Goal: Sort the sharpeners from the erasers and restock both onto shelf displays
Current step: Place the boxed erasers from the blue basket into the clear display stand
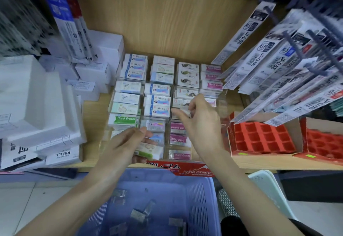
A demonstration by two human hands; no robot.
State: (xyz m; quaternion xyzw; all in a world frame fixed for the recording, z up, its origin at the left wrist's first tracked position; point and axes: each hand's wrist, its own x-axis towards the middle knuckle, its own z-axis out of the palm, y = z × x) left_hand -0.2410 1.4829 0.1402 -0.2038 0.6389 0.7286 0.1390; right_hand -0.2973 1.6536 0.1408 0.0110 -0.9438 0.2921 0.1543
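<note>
Clear tray (221, 94) of erasers (157, 89) on shelf (91, 116).
Left hand (128, 146) grips green eraser (148, 151); right hand (202, 124) fingers (194, 102) pinch pale eraser (184, 111).

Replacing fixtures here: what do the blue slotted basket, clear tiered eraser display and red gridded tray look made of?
Blue slotted basket: matt moulded plastic, going by its even vent slots. Clear tiered eraser display: glossy transparent plastic, perhaps acrylic; erasers show through its walls. Red gridded tray: probably thin formed plastic in a card box; unsure.
</note>
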